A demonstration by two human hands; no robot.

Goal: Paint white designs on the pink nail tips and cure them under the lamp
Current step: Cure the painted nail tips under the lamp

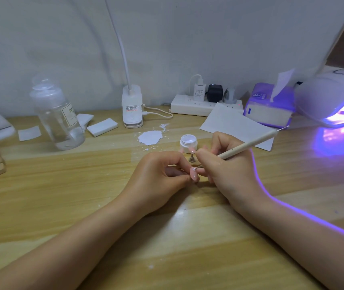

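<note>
Your left hand [158,174] pinches the pink nail tip [194,174] at its fingertips. Your right hand [225,164] grips the dotting pen [248,144], tip touching the nail. White paint jar [188,143] just beyond both hands; lit curing lamp [334,97] far right.

Home nail-art station: wooden desk [62,206], lit UV lamp [332,99], gel pot [188,143], power strip [196,105], tissue box [269,107], draped cloth backdrop [62,49].

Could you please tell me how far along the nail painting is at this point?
Underway: the left hand holds a pink nail tip while the right hand touches a brush to it. The paint jar is open. The lamp glows, but this tip is not yet cured.
</note>
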